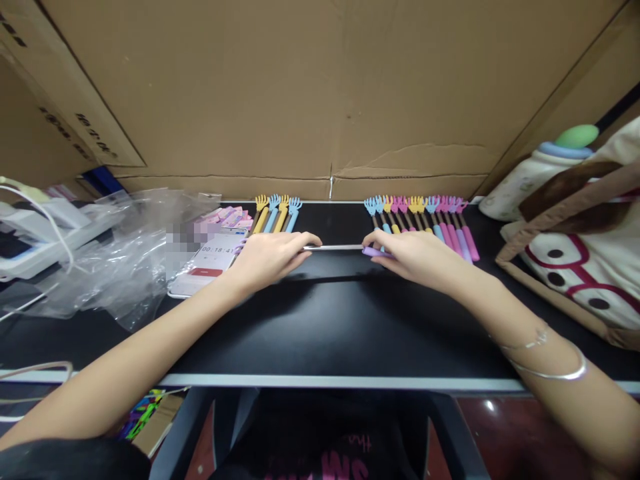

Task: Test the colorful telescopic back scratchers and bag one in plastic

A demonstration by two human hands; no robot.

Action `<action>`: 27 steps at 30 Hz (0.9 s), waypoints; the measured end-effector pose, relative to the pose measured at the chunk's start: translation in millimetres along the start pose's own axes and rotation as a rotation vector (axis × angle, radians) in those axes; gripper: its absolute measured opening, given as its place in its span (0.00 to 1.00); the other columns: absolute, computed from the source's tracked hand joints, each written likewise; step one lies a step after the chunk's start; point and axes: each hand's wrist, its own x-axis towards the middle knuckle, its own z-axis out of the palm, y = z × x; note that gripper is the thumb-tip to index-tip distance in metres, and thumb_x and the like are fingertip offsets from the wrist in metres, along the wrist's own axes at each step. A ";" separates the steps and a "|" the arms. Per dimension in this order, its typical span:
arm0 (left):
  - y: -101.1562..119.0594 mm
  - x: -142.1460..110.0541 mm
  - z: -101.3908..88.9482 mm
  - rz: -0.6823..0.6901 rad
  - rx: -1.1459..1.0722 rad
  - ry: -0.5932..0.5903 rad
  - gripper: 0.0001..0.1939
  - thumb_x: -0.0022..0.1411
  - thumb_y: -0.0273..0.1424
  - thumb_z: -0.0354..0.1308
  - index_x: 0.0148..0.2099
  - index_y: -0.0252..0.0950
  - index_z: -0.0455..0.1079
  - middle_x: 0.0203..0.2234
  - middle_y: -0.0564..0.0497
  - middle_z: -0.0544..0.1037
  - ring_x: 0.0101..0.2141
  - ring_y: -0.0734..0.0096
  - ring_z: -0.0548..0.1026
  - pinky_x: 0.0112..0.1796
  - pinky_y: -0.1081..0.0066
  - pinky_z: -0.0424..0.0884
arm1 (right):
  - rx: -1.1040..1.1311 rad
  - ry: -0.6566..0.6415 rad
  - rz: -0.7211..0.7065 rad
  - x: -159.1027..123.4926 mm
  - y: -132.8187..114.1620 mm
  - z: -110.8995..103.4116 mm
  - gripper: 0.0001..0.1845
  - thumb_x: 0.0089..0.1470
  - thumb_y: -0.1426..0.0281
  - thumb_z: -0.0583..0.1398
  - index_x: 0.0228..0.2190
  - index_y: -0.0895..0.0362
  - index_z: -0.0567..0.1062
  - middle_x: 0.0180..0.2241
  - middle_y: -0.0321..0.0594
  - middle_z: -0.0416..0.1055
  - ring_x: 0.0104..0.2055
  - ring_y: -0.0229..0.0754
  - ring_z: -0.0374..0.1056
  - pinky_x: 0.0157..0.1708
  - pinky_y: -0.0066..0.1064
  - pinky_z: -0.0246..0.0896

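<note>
Stretched level between my two hands is a telescopic back scratcher, its thin metal rod drawn out above the black desk. My left hand is closed around the rod's left end; a bit of purple shows behind that hand. The purple handle sits in the closed fingers of my right hand. Behind my left hand lie several yellow and blue back scratchers, side by side. A longer row of blue, yellow, pink and purple back scratchers lies behind my right hand, claws toward the cardboard.
A phone showing a timer lies left, beside crumpled clear plastic bags and pink packets. White devices with cables stand far left. Cardboard walls the back. On the right are a bottle and a bag.
</note>
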 end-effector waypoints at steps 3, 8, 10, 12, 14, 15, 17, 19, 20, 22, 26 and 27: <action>1.2 -0.2 0.5 0.002 -0.010 -0.024 0.13 0.70 0.35 0.45 0.49 0.42 0.68 0.40 0.54 0.80 0.35 0.71 0.78 0.28 0.75 0.64 | 0.015 -0.004 0.001 0.2 -1.4 -1.3 0.10 0.61 0.67 0.52 0.42 0.55 0.69 0.23 0.35 0.72 0.22 0.38 0.66 0.21 0.26 0.47; 0.7 -0.4 1.2 0.013 -0.012 -0.018 0.13 0.70 0.35 0.44 0.49 0.41 0.69 0.40 0.54 0.80 0.35 0.72 0.79 0.28 0.76 0.65 | 0.024 0.011 -0.015 -0.5 -2.5 -1.9 0.10 0.61 0.67 0.51 0.42 0.55 0.69 0.24 0.37 0.73 0.24 0.39 0.68 0.22 0.27 0.48; -0.7 -0.5 2.0 0.020 -0.020 -0.008 0.14 0.70 0.35 0.44 0.49 0.41 0.69 0.39 0.54 0.80 0.35 0.73 0.79 0.29 0.76 0.65 | 0.018 0.033 -0.040 -0.5 -2.1 -1.3 0.10 0.62 0.68 0.50 0.41 0.54 0.70 0.26 0.38 0.75 0.26 0.39 0.69 0.24 0.27 0.50; -1.9 -0.6 2.8 0.024 -0.033 0.004 0.14 0.70 0.35 0.45 0.49 0.42 0.69 0.39 0.55 0.80 0.35 0.74 0.79 0.29 0.77 0.65 | 0.013 0.062 -0.078 -0.3 -1.5 -0.8 0.10 0.62 0.69 0.50 0.40 0.55 0.70 0.29 0.39 0.76 0.29 0.39 0.70 0.26 0.28 0.52; -2.7 -0.6 3.2 0.024 -0.048 0.005 0.14 0.70 0.35 0.45 0.50 0.42 0.69 0.40 0.55 0.80 0.36 0.74 0.79 0.30 0.77 0.66 | 0.008 0.091 -0.111 0.1 -0.9 -0.7 0.10 0.62 0.70 0.50 0.40 0.56 0.71 0.32 0.40 0.77 0.31 0.40 0.71 0.28 0.29 0.54; -2.9 -0.6 3.3 0.025 -0.058 0.001 0.14 0.70 0.36 0.44 0.50 0.42 0.69 0.40 0.55 0.80 0.36 0.74 0.79 0.30 0.77 0.66 | 0.004 0.105 -0.122 0.3 -0.6 -0.7 0.10 0.62 0.70 0.51 0.40 0.56 0.71 0.33 0.40 0.77 0.32 0.41 0.71 0.29 0.30 0.55; -3.2 -0.8 3.2 0.024 -0.081 -0.019 0.15 0.71 0.37 0.43 0.50 0.43 0.70 0.41 0.55 0.80 0.37 0.74 0.79 0.31 0.78 0.66 | -0.005 0.125 -0.137 0.7 -0.1 -0.7 0.11 0.62 0.70 0.51 0.40 0.57 0.72 0.34 0.42 0.77 0.33 0.41 0.71 0.32 0.30 0.57; -3.8 -1.1 3.1 0.013 -0.107 -0.038 0.16 0.71 0.38 0.43 0.51 0.44 0.70 0.42 0.55 0.80 0.38 0.74 0.78 0.31 0.78 0.66 | -0.010 0.144 -0.147 1.3 0.4 -0.1 0.12 0.62 0.70 0.51 0.40 0.57 0.73 0.35 0.42 0.77 0.34 0.42 0.71 0.34 0.31 0.58; -4.4 -1.3 3.0 0.000 -0.123 -0.049 0.16 0.71 0.38 0.43 0.52 0.44 0.70 0.42 0.55 0.79 0.38 0.74 0.78 0.32 0.78 0.66 | -0.010 0.156 -0.150 1.8 0.7 0.4 0.12 0.63 0.70 0.51 0.40 0.57 0.73 0.34 0.43 0.76 0.34 0.42 0.70 0.34 0.31 0.58; -5.9 -1.6 2.7 -0.027 -0.172 -0.083 0.16 0.71 0.39 0.43 0.53 0.46 0.69 0.45 0.56 0.79 0.40 0.74 0.78 0.33 0.77 0.66 | -0.007 0.175 -0.147 3.1 1.0 2.2 0.13 0.63 0.69 0.50 0.40 0.58 0.74 0.33 0.43 0.76 0.34 0.42 0.70 0.34 0.31 0.58; -8.6 0.3 1.9 -0.098 -0.352 -0.186 0.17 0.71 0.38 0.44 0.56 0.46 0.68 0.44 0.55 0.78 0.42 0.71 0.76 0.38 0.76 0.66 | 0.021 0.193 -0.125 6.0 0.3 7.2 0.15 0.64 0.68 0.49 0.39 0.58 0.75 0.32 0.44 0.75 0.34 0.42 0.69 0.34 0.31 0.58; -9.0 1.4 1.9 -0.118 -0.417 -0.220 0.17 0.70 0.37 0.44 0.56 0.45 0.68 0.41 0.55 0.79 0.41 0.72 0.76 0.38 0.76 0.66 | 0.030 0.202 -0.121 6.5 -0.1 8.2 0.16 0.64 0.68 0.49 0.39 0.58 0.75 0.32 0.44 0.75 0.35 0.42 0.68 0.34 0.31 0.58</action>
